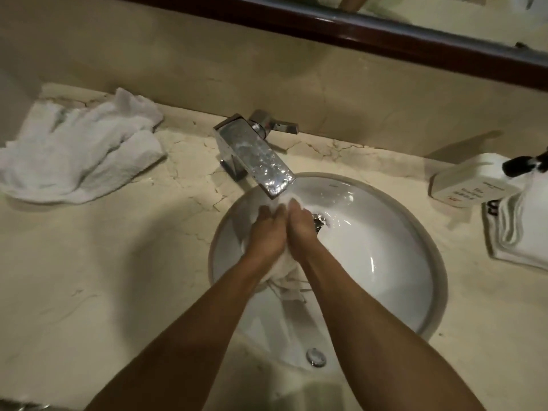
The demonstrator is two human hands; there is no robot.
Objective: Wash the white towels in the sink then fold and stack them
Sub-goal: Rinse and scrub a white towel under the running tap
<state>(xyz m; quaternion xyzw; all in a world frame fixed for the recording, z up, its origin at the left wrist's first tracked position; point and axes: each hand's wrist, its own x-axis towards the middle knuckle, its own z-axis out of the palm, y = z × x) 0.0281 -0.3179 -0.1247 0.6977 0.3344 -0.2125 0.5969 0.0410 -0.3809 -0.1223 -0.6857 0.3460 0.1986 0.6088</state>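
Note:
Over the round white sink point(394, 262), my left hand point(267, 232) and my right hand point(299, 229) are pressed side by side around a wet white towel point(286, 280). The towel bunches between my palms, with a tip showing above my fingertips under the chrome faucet point(255, 152) and a tail hanging below my wrists. Both hands grip it. Crumpled white towels point(80, 155) lie in a heap on the counter at the far left.
A marble counter point(103, 262) surrounds the sink. At the right edge are a white box with printing point(468, 182), a dark-capped item point(522, 164) and a folded white cloth point(516, 232). A dark wood mirror frame point(385, 31) runs along the wall behind.

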